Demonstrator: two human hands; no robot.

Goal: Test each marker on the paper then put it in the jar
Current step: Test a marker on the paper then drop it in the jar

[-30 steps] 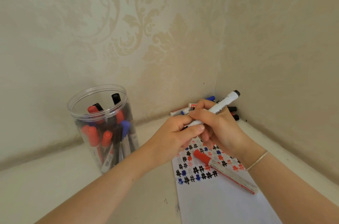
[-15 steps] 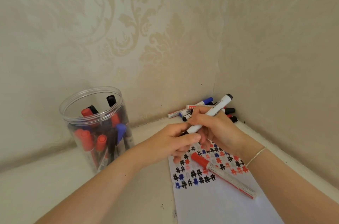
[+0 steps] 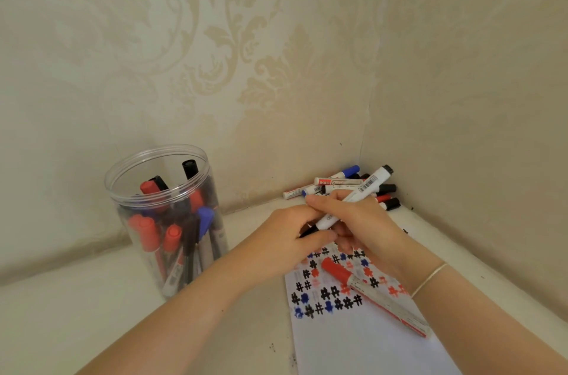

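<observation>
White plastic marker (image 3: 353, 201) gripped by right hand (image 3: 359, 221), left hand (image 3: 285, 239).

Both forearms reach in from bottom, hands meeting mid-frame. Right hand (image 3: 359, 221) fingers curled in a writing grip, thin bracelet at wrist. Left hand (image 3: 285, 239) knuckles up, thumb and fingertips pinched together just below right fingertips, touching them.

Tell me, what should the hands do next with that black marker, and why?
Probably pull the cap off. The right hand holds the black marker above the paper, and the left hand pinches its black end, which seems to be the cap. It must be uncapped to draw a test mark.
</observation>
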